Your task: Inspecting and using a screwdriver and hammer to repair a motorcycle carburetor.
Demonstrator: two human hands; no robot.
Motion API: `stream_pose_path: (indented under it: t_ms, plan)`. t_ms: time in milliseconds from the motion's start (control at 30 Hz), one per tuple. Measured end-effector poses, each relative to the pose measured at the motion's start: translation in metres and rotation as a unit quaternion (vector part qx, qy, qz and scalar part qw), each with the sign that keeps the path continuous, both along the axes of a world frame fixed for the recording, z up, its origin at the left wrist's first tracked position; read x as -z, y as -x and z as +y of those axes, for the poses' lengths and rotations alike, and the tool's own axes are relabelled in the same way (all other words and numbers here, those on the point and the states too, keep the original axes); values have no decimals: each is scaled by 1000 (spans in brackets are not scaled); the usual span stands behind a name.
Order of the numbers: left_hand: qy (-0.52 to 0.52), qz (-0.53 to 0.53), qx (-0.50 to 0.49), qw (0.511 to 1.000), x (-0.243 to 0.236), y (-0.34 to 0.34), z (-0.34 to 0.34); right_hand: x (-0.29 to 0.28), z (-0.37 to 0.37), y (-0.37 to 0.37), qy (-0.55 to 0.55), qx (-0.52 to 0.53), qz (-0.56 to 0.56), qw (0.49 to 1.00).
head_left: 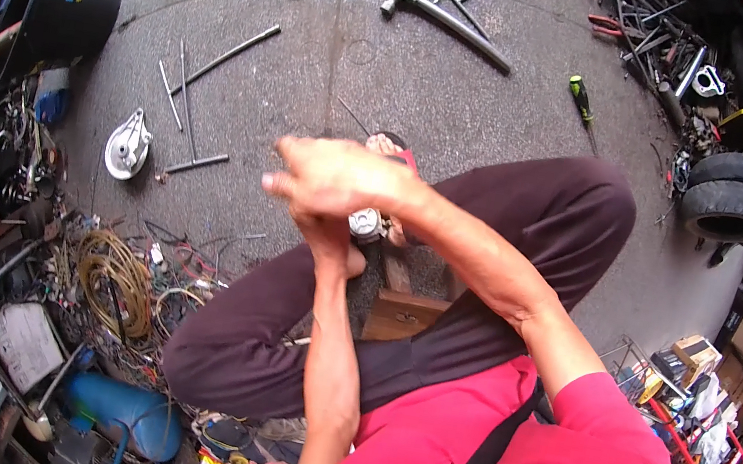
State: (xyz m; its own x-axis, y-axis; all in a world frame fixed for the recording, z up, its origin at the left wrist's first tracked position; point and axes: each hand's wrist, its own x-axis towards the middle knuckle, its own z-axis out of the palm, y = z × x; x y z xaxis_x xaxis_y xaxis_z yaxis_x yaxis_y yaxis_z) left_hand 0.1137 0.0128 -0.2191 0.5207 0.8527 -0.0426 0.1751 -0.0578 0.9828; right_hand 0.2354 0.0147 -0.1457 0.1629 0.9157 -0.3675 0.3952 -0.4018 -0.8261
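My right hand (pixel 334 177) is raised in front of me, fingers held flat and pointing left, lying over my left hand. My left hand (pixel 330 243) sits just beneath it, mostly hidden, and seems to grip a small round silver metal part (pixel 365 224) that shows at the right of both hands. Whether the right hand also presses on that part is hidden. I sit on a low wooden stool (pixel 402 314) with my knees in dark trousers spread wide, above a grey concrete floor (pixel 321 66).
Metal rods (pixel 212 68) and a silver hub-like casting (pixel 127 146) lie on the floor at left. Large pliers (pixel 442 13) and a green-handled screwdriver (pixel 581 98) lie farther off. Tangled wires (pixel 117 283) and a blue machine (pixel 125 412) crowd the lower left; tyres (pixel 726 198) stand at right.
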Motion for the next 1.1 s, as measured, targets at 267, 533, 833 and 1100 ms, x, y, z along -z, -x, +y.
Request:
stream_pose_path:
  t_ms: [267, 533, 833, 1100]
  plan:
    - [164, 64, -107, 979, -10, -2, -4, 156, -12, -216, 157, 245, -334, 897]
    - [219, 24, -183, 958, -18, 12, 13, 250, -87, -221, 224, 148, -550, 791]
    - [186, -13, -114, 976, -7, 1, 22, 201, -5, -159, 186, 365, 148, 900]
    - [95, 11, 66, 993, 1, -3, 27, 77, -49, -79, 16, 379, 408, 831]
